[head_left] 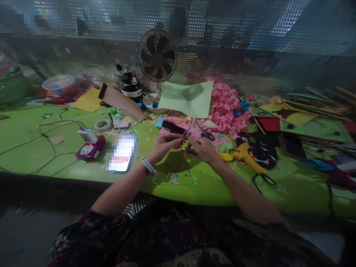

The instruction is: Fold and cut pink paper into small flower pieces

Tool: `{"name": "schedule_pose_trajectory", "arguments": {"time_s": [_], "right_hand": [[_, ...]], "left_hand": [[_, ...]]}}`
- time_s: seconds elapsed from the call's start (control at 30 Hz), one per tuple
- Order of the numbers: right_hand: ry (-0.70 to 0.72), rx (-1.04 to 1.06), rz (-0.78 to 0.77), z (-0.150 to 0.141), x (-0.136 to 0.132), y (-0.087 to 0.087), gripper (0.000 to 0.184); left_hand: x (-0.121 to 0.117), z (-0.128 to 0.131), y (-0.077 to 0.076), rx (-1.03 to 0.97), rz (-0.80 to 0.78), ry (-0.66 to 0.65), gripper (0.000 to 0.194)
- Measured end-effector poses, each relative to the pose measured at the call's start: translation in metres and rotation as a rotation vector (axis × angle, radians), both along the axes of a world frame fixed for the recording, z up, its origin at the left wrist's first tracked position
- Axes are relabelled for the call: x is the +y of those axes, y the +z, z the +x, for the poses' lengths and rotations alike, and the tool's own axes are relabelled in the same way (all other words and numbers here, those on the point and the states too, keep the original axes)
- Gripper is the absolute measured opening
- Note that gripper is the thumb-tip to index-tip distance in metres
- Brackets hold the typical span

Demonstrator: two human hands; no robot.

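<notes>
Find green table (167, 191), littered with paper scraps. Note fan (157, 55) upright at far side. Log pink heap (226, 102), just right of pale sheet (180, 102). Record glue gun (250, 159) lying right of both hands. Find left hand (164, 147) and right hand (204, 148) close together, fingertips pinched narrow on pink strip (184, 134). List lit phone (123, 154) near left wrist. Place black tool (174, 127) at fingertips, metal end beside strip; cannot tell whether held. Note scissors (207, 135) just beyond right hand.
</notes>
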State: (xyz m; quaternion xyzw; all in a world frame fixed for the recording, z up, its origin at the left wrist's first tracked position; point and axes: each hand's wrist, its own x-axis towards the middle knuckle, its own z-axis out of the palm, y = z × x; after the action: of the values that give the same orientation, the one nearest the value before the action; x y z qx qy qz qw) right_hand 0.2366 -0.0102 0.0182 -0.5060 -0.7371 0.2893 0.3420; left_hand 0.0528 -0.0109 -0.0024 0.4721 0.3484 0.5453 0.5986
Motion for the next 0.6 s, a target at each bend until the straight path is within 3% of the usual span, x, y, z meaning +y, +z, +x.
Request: {"name": "schedule_pose_trajectory", "arguments": {"time_s": [0.6], "right_hand": [[0.084,0.048,-0.104,0.0001,-0.0018,-0.0020,0.070]], "left_hand": [[0.0002,0.0009,-0.0010,0.008,0.047,0.020,0.037]]}}
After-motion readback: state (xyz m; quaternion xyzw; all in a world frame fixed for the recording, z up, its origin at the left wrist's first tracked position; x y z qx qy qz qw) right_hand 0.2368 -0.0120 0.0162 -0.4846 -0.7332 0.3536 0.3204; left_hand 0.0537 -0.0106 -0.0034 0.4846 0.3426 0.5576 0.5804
